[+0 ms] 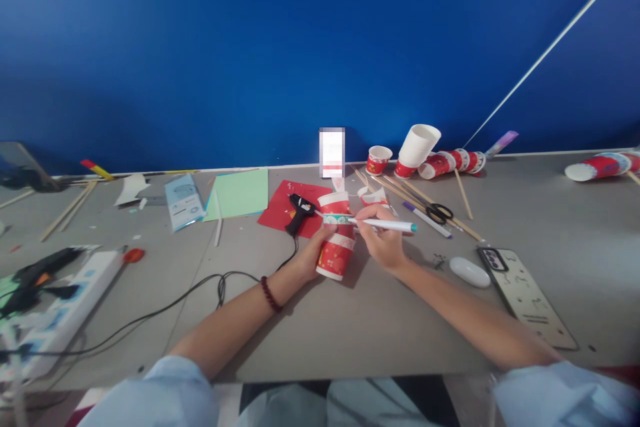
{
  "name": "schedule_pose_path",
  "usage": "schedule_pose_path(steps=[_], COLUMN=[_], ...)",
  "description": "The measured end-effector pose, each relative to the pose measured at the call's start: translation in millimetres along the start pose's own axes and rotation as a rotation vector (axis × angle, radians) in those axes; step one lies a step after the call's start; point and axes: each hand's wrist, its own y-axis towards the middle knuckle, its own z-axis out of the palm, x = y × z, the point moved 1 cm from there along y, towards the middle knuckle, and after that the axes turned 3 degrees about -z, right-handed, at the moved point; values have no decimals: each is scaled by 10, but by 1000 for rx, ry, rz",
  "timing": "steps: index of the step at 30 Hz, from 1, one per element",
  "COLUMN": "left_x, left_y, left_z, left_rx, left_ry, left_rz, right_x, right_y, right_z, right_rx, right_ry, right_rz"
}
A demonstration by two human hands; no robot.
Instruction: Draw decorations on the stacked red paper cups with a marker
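Observation:
A red paper cup (336, 240) with white and teal bands lies tilted on the grey table (350, 327), its mouth toward me. My left hand (313, 255) is wrapped round its left side and steadies it. My right hand (383, 240) pinches a white marker with a teal cap (387, 225), and the marker's tip rests on the cup's teal band. A black glue gun (299, 211) lies just behind the cup on a red paper sheet (283, 212).
Several red paper cups (445, 161) and wooden sticks (400, 190) lie at the back right, with scissors (439, 212) and a purple pen (427, 219). A phone (525, 297) and a white case (469, 271) sit right. A power strip (65, 310) and cables are left; green paper (240, 192) lies behind.

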Motion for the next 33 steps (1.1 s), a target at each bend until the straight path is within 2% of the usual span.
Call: schedule_pose_path(steps=[18,33], left_x=[15,6], left_y=[15,1], left_z=[-26,-14], left_rx=[-63,-22], left_ry=[9,22], left_rz=[-12,-8], right_x=[23,1], right_y=[13,5], right_z=[-10,-11], right_rx=[-8,7], right_ry=[-35,19], right_rz=[-36,13])
